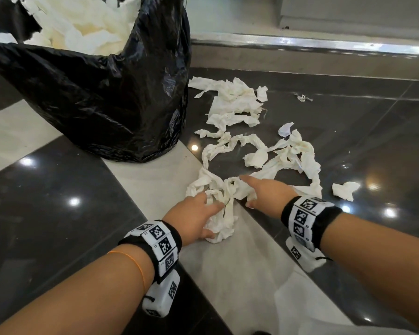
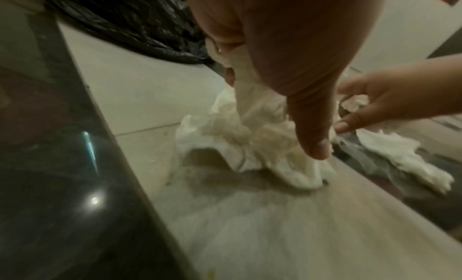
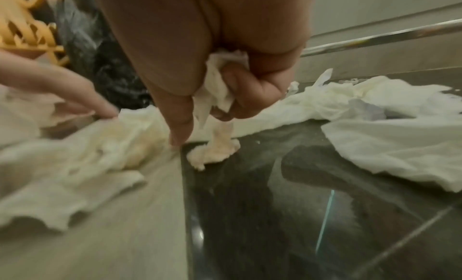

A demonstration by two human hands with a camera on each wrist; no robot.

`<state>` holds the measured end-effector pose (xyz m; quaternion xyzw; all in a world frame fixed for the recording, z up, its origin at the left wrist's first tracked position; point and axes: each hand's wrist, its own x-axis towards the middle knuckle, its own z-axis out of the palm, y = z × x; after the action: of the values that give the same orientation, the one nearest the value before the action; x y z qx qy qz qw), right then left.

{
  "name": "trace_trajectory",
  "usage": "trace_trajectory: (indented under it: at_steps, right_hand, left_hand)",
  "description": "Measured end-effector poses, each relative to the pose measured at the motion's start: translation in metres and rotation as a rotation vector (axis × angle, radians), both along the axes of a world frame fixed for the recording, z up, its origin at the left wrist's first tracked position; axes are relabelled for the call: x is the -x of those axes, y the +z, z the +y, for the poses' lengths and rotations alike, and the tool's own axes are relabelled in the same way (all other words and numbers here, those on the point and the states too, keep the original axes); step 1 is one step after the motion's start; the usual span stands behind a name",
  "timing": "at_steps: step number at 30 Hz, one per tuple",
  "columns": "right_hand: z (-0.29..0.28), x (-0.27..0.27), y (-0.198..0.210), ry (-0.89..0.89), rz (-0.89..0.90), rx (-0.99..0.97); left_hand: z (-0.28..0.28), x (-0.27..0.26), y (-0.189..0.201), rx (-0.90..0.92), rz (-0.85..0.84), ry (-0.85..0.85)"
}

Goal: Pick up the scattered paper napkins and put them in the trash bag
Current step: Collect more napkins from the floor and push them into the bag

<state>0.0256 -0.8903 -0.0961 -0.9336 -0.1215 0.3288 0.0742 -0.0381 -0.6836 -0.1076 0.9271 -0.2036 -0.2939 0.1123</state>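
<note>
White crumpled paper napkins (image 1: 237, 105) lie scattered over the dark glossy floor to the right of a black trash bag (image 1: 102, 93) that holds several napkins. My left hand (image 1: 198, 213) grips a bunch of napkins (image 1: 221, 221) on the pale floor strip; in the left wrist view my left hand (image 2: 282, 53) has its fingers curled round this bunch (image 2: 252, 134). My right hand (image 1: 264, 192) holds a napkin wad just right of it. In the right wrist view my right hand (image 3: 220, 67) has a wad (image 3: 217, 86) pinched in its curled fingers.
A long twisted strand of napkin (image 1: 293, 155) trails to the right, and a loose piece (image 1: 345, 189) lies further right. A metal rail (image 1: 324, 44) and a step run along the back. A yellow slatted object (image 3: 27, 27) stands behind the bag.
</note>
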Motion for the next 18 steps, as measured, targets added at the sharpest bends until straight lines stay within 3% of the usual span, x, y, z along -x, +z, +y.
trace_trajectory:
  at_steps: [3, 5, 7, 12, 18]
  right_hand:
    - [0.004, -0.003, -0.013, 0.174, -0.008, 0.154]
    - [0.007, -0.008, -0.011, 0.171, -0.042, 0.136]
    - [0.008, -0.016, -0.005, 0.063, -0.111, 0.006]
    - [-0.001, -0.037, 0.025, -0.398, -0.256, -0.339]
    - [-0.006, -0.048, 0.030, -0.486, -0.189, -0.533]
  left_hand:
    - [-0.008, 0.013, -0.008, -0.085, 0.060, -0.114]
    - [-0.011, 0.020, -0.013, -0.165, 0.059, -0.136]
    - [-0.012, 0.022, -0.013, -0.175, 0.016, -0.116]
    - [-0.009, 0.008, 0.006, -0.058, -0.085, -0.119]
    - [-0.003, -0.005, 0.021, -0.004, -0.113, 0.004]
